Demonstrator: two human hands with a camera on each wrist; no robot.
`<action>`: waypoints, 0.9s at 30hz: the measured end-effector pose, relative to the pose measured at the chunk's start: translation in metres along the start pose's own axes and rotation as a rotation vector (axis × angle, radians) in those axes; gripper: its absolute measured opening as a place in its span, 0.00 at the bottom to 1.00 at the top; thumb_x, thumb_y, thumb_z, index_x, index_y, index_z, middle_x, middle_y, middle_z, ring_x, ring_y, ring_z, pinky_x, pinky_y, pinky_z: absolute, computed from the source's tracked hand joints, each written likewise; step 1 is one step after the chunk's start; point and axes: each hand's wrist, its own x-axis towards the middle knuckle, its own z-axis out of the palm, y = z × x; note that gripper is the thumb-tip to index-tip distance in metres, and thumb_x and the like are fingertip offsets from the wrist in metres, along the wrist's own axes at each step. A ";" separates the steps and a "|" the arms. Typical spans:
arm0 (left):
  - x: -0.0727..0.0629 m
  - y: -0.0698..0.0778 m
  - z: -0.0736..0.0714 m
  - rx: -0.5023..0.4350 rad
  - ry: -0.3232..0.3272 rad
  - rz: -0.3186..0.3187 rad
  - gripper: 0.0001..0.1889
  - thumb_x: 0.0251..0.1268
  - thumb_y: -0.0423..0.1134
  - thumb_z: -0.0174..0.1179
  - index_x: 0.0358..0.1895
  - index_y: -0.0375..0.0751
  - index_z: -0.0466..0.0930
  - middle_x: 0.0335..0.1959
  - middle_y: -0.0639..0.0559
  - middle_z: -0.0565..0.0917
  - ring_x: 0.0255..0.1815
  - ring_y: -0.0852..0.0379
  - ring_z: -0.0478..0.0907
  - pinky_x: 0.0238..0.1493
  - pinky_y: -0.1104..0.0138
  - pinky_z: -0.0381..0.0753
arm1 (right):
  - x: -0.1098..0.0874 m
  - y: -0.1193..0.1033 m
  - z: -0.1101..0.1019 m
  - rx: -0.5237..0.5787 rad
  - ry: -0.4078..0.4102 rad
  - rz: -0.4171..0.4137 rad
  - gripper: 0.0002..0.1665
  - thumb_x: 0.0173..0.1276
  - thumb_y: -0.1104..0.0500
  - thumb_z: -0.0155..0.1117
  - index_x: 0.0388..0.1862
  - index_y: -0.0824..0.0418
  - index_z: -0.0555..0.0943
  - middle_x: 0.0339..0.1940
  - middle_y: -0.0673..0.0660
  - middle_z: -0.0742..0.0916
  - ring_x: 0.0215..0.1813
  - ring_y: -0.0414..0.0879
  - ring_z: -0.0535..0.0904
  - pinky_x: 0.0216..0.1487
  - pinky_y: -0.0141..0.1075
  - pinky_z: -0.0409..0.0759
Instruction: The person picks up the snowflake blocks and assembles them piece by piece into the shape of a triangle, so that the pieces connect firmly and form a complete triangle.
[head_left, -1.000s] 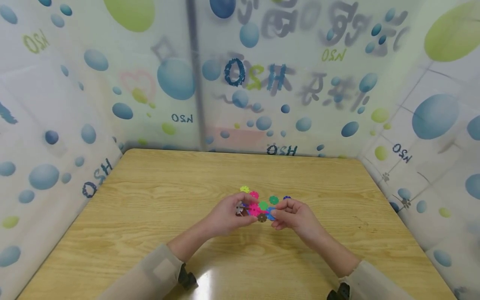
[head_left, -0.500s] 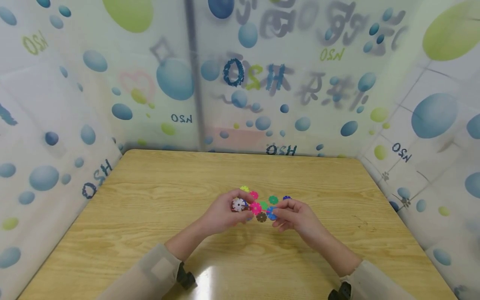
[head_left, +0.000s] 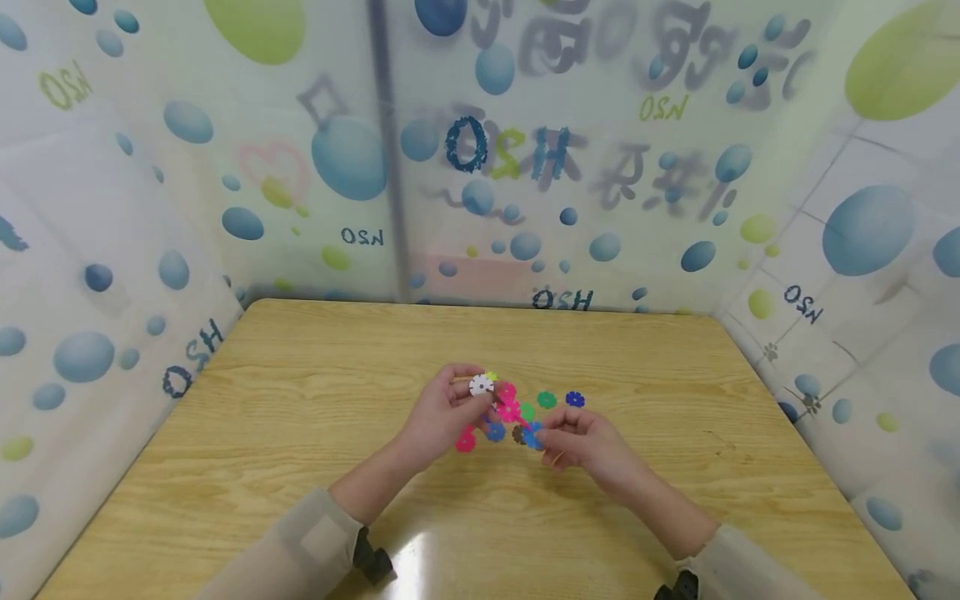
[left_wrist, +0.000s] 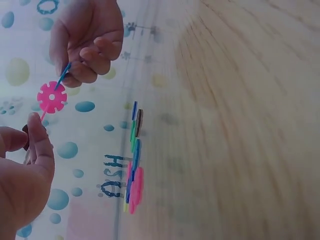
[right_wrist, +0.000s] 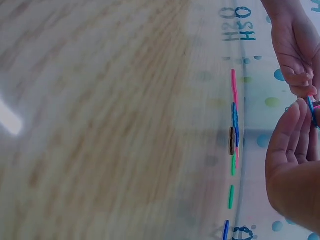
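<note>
Joined notched plastic discs, the snowflake kind, stretch between my two hands above the table. My left hand (head_left: 442, 417) pinches the chain at its left end, where a white snowflake disc (head_left: 482, 384) shows by the fingers. A brown disc (left_wrist: 25, 136) is between those fingertips in the left wrist view. The middle of the chain has a pink disc (left_wrist: 52, 97) and another pink one seen edge-on. At the right end, my right hand (head_left: 592, 442) pinches a blue disc (head_left: 533, 435) between thumb and fingers. The fingers partly cover both ends.
Loose discs lie flat on the wooden table (head_left: 337, 358) under and beyond the hands: a pink disc (head_left: 466, 440), a blue disc (head_left: 496, 432), a green disc (head_left: 546, 400), a dark blue disc (head_left: 575, 399) and others. A patterned curtain (head_left: 465, 217) stands behind the table.
My left hand has moved up and turned, lifting the white end of the chain and uncovering the pink and blue discs below. The right hand has shifted slightly left and down, keeping its pinch.
</note>
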 end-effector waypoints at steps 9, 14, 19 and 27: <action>0.000 -0.003 0.001 0.185 0.052 0.062 0.25 0.78 0.40 0.69 0.74 0.49 0.77 0.60 0.42 0.85 0.52 0.55 0.87 0.52 0.59 0.90 | 0.000 0.002 0.005 -0.021 -0.037 0.001 0.13 0.79 0.54 0.73 0.52 0.61 0.83 0.42 0.55 0.92 0.40 0.45 0.89 0.43 0.37 0.90; -0.001 -0.005 0.003 0.184 -0.036 0.055 0.34 0.76 0.39 0.72 0.80 0.56 0.70 0.66 0.36 0.81 0.59 0.46 0.88 0.57 0.55 0.91 | 0.000 0.003 0.009 -0.016 -0.049 0.010 0.13 0.79 0.55 0.73 0.50 0.63 0.82 0.41 0.57 0.92 0.40 0.45 0.89 0.42 0.37 0.90; -0.002 -0.006 0.005 0.098 -0.106 0.035 0.35 0.80 0.34 0.67 0.83 0.57 0.66 0.64 0.32 0.74 0.53 0.41 0.92 0.56 0.48 0.92 | -0.001 0.002 0.014 -0.040 -0.066 0.042 0.14 0.78 0.55 0.74 0.49 0.63 0.82 0.40 0.58 0.91 0.40 0.46 0.88 0.42 0.36 0.89; -0.003 -0.004 0.006 0.114 -0.136 0.038 0.35 0.78 0.33 0.68 0.82 0.58 0.67 0.62 0.29 0.72 0.47 0.50 0.92 0.51 0.49 0.94 | -0.004 0.001 0.017 -0.117 -0.081 0.050 0.16 0.76 0.54 0.76 0.49 0.64 0.83 0.41 0.60 0.91 0.39 0.47 0.86 0.42 0.36 0.88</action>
